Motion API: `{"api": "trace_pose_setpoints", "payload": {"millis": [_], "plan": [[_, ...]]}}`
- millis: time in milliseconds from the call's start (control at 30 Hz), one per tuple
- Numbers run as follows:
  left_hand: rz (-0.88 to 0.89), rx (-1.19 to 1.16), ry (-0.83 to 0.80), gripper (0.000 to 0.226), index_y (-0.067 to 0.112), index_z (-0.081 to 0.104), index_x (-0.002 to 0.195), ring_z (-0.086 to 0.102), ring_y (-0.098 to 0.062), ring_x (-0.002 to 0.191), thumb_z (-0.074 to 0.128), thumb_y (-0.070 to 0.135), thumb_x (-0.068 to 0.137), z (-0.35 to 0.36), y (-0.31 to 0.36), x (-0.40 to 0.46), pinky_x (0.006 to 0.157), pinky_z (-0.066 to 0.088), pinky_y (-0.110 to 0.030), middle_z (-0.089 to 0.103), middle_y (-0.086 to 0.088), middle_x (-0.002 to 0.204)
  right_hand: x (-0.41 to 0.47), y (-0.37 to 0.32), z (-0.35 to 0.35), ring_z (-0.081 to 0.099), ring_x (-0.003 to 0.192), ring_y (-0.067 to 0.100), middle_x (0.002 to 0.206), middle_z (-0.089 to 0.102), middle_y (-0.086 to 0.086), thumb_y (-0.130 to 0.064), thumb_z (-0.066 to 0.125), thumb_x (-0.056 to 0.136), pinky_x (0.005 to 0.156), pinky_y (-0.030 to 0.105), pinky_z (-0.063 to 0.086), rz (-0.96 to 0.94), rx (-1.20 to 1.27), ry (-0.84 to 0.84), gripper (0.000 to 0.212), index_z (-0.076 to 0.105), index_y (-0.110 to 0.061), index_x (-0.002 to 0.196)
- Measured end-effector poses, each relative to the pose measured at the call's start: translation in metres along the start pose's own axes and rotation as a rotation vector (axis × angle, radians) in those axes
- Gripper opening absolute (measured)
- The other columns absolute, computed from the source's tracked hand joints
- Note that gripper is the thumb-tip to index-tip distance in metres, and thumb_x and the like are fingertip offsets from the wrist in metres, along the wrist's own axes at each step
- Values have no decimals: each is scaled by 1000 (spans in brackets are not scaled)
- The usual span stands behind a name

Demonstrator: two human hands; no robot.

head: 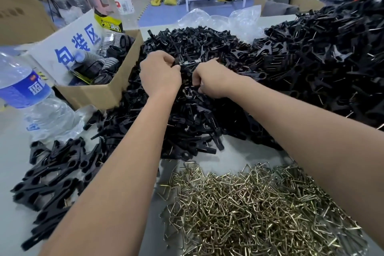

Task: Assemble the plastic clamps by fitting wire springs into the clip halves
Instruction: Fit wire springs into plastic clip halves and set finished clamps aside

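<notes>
both hands [160, 75] grip clip halves [182, 64]

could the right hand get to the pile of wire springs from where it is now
Probably yes. The wire springs lie uncovered on the table, nearer the body than the right hand, with nothing over them. But its fingers are curled in the black clip halves and would have to let go first.

Both bare arms outstretched, left hand [159, 75] and right hand [209, 80] curled, knuckles up

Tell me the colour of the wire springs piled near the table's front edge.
The wire springs are a brassy silver-gold metal, seen best in the head view.
</notes>
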State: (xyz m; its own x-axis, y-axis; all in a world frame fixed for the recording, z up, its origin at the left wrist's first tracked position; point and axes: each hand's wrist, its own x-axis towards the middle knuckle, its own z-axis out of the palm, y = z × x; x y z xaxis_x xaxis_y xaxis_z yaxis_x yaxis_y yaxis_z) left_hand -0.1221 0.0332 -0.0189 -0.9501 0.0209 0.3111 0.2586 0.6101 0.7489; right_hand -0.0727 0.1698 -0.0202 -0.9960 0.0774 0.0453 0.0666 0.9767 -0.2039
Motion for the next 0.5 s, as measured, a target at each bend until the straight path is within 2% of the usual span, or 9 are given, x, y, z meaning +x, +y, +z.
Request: {"api": "trace_pose_setpoints", "payload": {"millis": [67, 133, 200, 267, 333, 400, 500], "plan": [[-75, -159, 40, 21, 23, 74, 101, 72, -11, 87, 86, 25, 84, -5, 0, -3, 90, 58, -35, 73, 10, 87, -5, 1, 3, 60, 76, 18, 87, 67, 4, -4, 74, 91, 76, 23, 53, 39, 228, 127, 15, 75, -8, 105], [-172, -382, 47, 25, 20, 68, 100, 75, -10, 72, 86, 19, 83, -9, -1, -7, 83, 63, -39, 74, 7, 77, -13, 5, -1, 67, 66, 17, 84, 71, 7, 1, 71, 93, 66, 21, 59, 104, 513, 291, 13, 74, -4, 105], [-222, -490, 31, 24, 18, 65, 97, 75, -8, 64, 84, 12, 84, -12, -3, -11, 73, 65, -39, 75, 1, 73, -19, 10, -10, 69, 69, 14, 84, 70, 1, -5, 74, 93, 71, 25, 60, 165, 646, 448, 12, 75, -10, 104], [-257, -545, -6, 20, 15, 66, 94, 76, -12, 68, 79, 2, 87, -16, -4, -15, 72, 65, -37, 75, -3, 76, -27, 14, -18, 62, 73, 3, 84, 68, -7, -16, 80, 91, 76, 20, 52, 198, 667, 566, 9, 77, -20, 99], [-287, -633, -68, 21, 10, 67, 96, 78, -19, 76, 71, -9, 88, -20, -2, -23, 73, 65, -34, 73, -9, 87, -43, 11, -22, 62, 74, 4, 84, 71, -5, -21, 81, 91, 76, 18, 53, 201, 811, 604, 9, 79, -20, 99], [-276, -706, -142, 21, 5, 68, 99, 78, -23, 80, 68, -13, 87, -23, 1, -39, 71, 63, -28, 73, -14, 92, -67, 2, -19, 68, 76, 6, 84, 77, 0, -19, 77, 94, 68, 17, 53, 149, 969, 575, 7, 79, -18, 100], [-202, -764, -253, 18, 4, 71, 95, 79, -22, 77, 72, -11, 86, -27, 3, -71, 69, 62, -26, 77, -9, 78, -105, -11, -4, 72, 77, 7, 87, 80, 2, -13, 69, 99, 53, 17, 49, 97, 1147, 507, 9, 77, -18, 100]]}}
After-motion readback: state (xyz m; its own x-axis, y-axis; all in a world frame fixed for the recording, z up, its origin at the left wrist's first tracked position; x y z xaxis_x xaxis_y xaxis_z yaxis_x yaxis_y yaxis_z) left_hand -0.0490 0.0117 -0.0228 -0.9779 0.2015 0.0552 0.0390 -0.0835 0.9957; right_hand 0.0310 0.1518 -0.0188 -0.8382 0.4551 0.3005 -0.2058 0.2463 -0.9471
